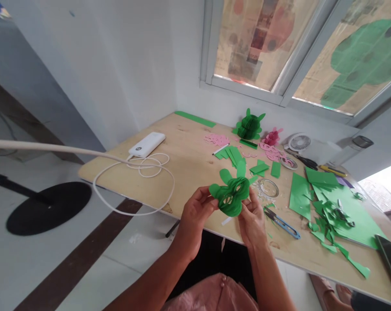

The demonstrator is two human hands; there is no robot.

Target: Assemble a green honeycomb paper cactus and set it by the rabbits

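Between my two hands, above the table's front edge, is a green layered paper figure with rounded ear-like flaps and openings through its folds. My left hand grips its left side with the fingers closed. On its right lower side, my right hand pinches the paper. Just right of that hand lie blue-handled thread snips and a roll of clear tape. Beyond the figure are cut green paper strips. A larger finished-looking green paper figure and a small pink one stand by the wall.
A white power bank with a looped white cable lies on the left. Green sheets and scraps, small scissors and a dark tablet-like object are on the right. A white fan stands at the back.
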